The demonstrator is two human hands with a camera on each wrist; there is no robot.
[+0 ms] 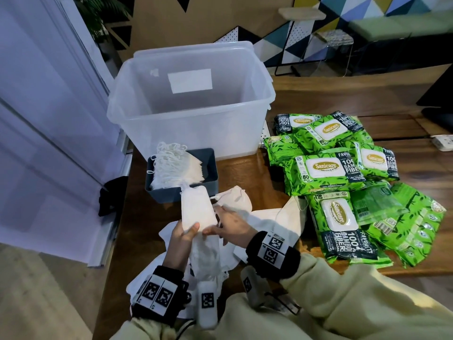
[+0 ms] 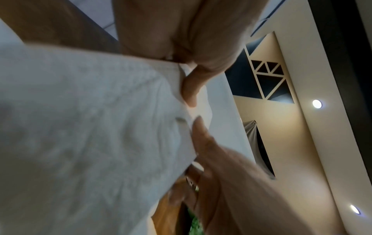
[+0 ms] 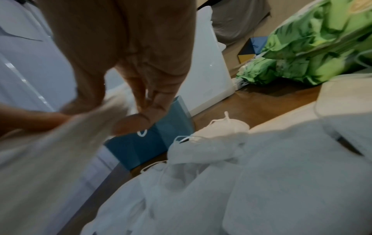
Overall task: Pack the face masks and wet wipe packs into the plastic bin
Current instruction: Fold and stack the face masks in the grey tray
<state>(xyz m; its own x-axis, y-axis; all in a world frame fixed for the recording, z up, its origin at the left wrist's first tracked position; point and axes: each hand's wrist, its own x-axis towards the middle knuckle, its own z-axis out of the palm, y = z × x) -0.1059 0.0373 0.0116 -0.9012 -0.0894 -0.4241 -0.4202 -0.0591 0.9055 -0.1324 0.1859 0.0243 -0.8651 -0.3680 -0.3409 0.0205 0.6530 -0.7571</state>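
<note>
A stack of white face masks [image 1: 197, 209] is held above the wooden table [image 1: 245, 175] by both hands. The left hand [image 1: 182, 238] is curled round the stack's near end, thumb on top; the right hand [image 1: 231, 225] pinches its right edge between thumb and fingers. In the left wrist view the thumb and fingertips [image 2: 190, 89] are seen pressed against the white fabric. More masks [image 1: 171, 168] are piled in a small blue-grey tray [image 1: 208, 165] just in front of the clear plastic bin [image 1: 191, 104], which stands open at the table's far left. Loose masks [image 1: 269, 217] are spread beneath the hands. Green wet wipe packs [image 1: 343, 177] are heaped on the table to the right, beside the bin
</note>
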